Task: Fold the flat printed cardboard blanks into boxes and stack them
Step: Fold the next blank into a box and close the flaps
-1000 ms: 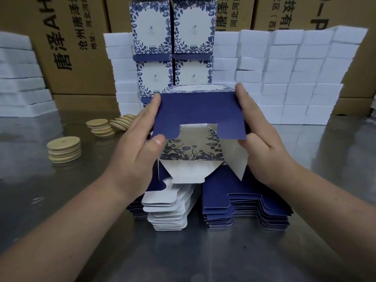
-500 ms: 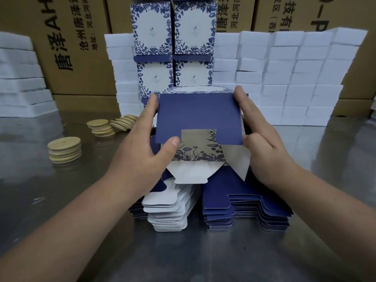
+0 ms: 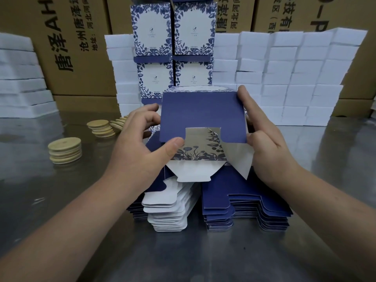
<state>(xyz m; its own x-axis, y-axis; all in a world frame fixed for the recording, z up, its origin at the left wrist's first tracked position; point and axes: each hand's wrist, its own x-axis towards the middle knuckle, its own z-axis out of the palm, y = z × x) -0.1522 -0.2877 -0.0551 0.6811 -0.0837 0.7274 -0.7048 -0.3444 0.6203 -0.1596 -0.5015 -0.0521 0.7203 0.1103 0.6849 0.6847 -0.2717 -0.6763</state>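
A half-folded box [image 3: 202, 117] with a navy flap and blue floral print is held above the stack of flat blanks [image 3: 242, 202]. My left hand [image 3: 140, 147] grips its left side, thumb pressed on the lower edge of the navy flap, fingers curled behind. My right hand [image 3: 264, 139] holds the right side, index finger straight along the edge, thumb at the flap's lower right corner. White bottom flaps hang open below. Finished floral boxes [image 3: 173, 49] stand stacked behind, two wide.
Stacks of round wooden discs [image 3: 65, 150] lie on the metal table [image 3: 50, 200] at left. White foam blocks [image 3: 284, 78] are piled at the back, more [image 3: 20, 78] at far left, in front of brown shipping cartons [image 3: 77, 47].
The navy flap has folded further down over the box's end. My left fingers have slid from the top edge to behind the left side, and the thumb has moved right onto the flap's edge.
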